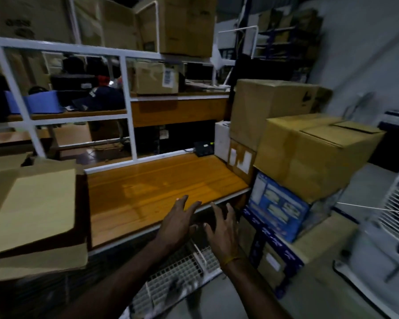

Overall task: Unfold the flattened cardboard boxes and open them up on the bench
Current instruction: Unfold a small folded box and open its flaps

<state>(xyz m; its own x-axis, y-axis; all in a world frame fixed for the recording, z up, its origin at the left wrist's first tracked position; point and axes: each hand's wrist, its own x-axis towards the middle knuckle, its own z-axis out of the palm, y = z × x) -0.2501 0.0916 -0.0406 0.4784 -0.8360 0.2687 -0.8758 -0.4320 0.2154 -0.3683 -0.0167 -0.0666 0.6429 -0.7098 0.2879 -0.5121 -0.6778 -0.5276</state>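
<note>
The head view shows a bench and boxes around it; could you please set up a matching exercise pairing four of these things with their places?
Things:
1. flattened cardboard
2. blue printed box
3. small black device
4. left hand

Places:
A. at the back right corner of the wooden bench
B. at the left end of the bench, overhanging it
C. over the front edge of the bench, fingers spread, holding nothing
D. right of the bench, under a brown carton

Pairs: 1-B, 2-D, 3-A, 4-C
</note>
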